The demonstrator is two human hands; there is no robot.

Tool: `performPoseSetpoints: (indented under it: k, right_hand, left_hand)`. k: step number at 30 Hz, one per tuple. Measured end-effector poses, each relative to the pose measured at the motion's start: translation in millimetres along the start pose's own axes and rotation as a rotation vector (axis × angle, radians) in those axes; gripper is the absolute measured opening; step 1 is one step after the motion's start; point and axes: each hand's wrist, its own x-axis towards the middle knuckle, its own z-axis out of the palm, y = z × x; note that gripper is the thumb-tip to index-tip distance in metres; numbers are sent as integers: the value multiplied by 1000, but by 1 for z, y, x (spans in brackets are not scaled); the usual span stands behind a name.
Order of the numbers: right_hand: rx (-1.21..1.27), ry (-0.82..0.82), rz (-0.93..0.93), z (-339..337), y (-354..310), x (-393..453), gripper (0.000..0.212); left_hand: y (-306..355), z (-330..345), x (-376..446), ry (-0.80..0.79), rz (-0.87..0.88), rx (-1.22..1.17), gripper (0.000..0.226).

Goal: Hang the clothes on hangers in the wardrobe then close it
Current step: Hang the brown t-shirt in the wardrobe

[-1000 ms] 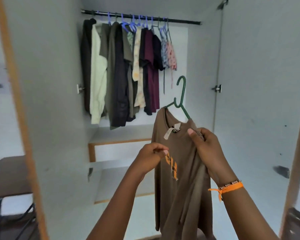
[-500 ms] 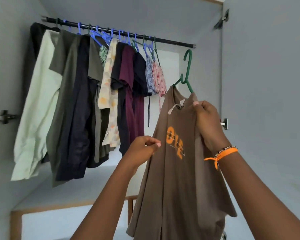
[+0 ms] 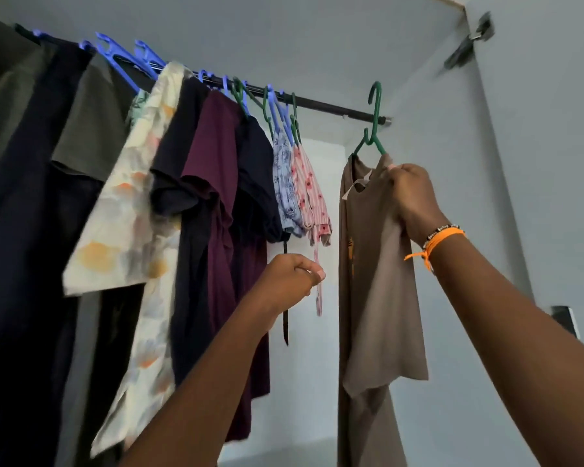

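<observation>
Both arms raised; right hand (image 3: 413,200) gripping, left hand (image 3: 289,278) loosely fisted.

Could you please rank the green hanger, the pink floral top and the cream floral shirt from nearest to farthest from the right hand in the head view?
1. Green hanger, just above the right hand.
2. Pink floral top, to its left.
3. Cream floral shirt, far left.

Brown T-shirt (image 3: 375,264) on a green hanger (image 3: 371,129) hangs upright near the black rail's (image 3: 334,107) right end.
</observation>
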Motion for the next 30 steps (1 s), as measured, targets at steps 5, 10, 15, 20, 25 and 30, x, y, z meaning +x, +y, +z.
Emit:
performPoseSetpoints:
  k: [5,10,15,20,25,30]
  right_hand:
    - [-30,11,-56,39,52,81,26]
    - [-121,-2,-131,73,91,160,33]
    - [-181,-43,-212,103,103,233,29]
    - [-114,-51,-220,124,99,293,31]
    - [-238,-21,-232,128,90,312,20]
    - [-154,-219,-173,126,56,308,22]
  left_hand:
    - [-31,14,86,52,80,71,16]
    - [-45,30,163,233,259,205,10]
    - [-38,38,238,331,381,345,21]
    - [-35,47,281,384,439,458,35]
    - [-45,56,299,455,452,703,37]
    - [-51,61,306,448,384,698,36]
